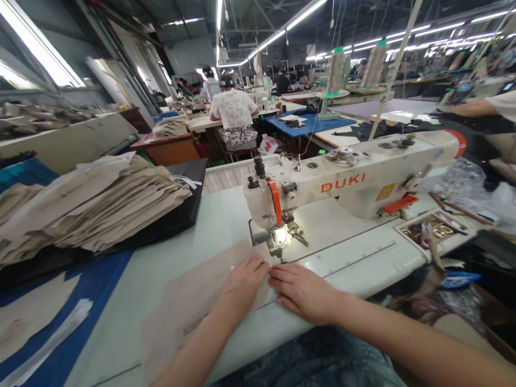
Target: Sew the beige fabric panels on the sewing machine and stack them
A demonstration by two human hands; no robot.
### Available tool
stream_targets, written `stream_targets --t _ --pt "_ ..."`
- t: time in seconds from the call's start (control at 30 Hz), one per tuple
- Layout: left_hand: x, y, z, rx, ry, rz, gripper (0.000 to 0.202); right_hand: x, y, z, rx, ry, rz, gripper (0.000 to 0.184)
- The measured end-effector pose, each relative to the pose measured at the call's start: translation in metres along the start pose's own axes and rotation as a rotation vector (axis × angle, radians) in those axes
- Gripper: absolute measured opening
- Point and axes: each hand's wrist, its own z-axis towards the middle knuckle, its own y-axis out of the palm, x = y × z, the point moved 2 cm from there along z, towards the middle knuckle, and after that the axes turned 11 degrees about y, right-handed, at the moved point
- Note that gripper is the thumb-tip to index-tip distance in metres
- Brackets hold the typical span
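A thin beige fabric piece [193, 287] lies on the pale sewing table, its far end close to the needle area of a white sewing machine [342, 174] marked DUKI. My left hand [244, 285] presses down on this piece, fingers together and curled at its edge. Right beside it, nearly fingertip to fingertip, my right hand [302, 293] has its fingers bunched at the same edge, in front of the lit presser foot [278, 248]. The fingertips hide what exactly they pinch; a small white bit shows between them.
To the left, a tall stack of beige fabric pieces [116, 199] rests on black material. A parts tray [435, 231] is set into the table on the right. Thread cones [374, 64] stand behind the machine. A person in a white top [234, 107] sits ahead.
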Motion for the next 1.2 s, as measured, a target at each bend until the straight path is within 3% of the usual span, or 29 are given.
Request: stream_targets --t 0.37,0.53,1.2 --pt "0.001 0.011 0.000 0.053 -0.008 0.129 0.024 0.000 0.000 0.000 0.001 0.008 -0.023 0.034" --pt "0.002 0.010 0.001 0.152 -0.013 0.160 0.026 -0.001 -0.001 0.000 0.004 0.006 -0.025 0.034" --pt "0.002 0.014 0.000 0.075 -0.026 0.112 0.027 0.000 0.000 -0.001 0.000 0.010 0.003 0.033"
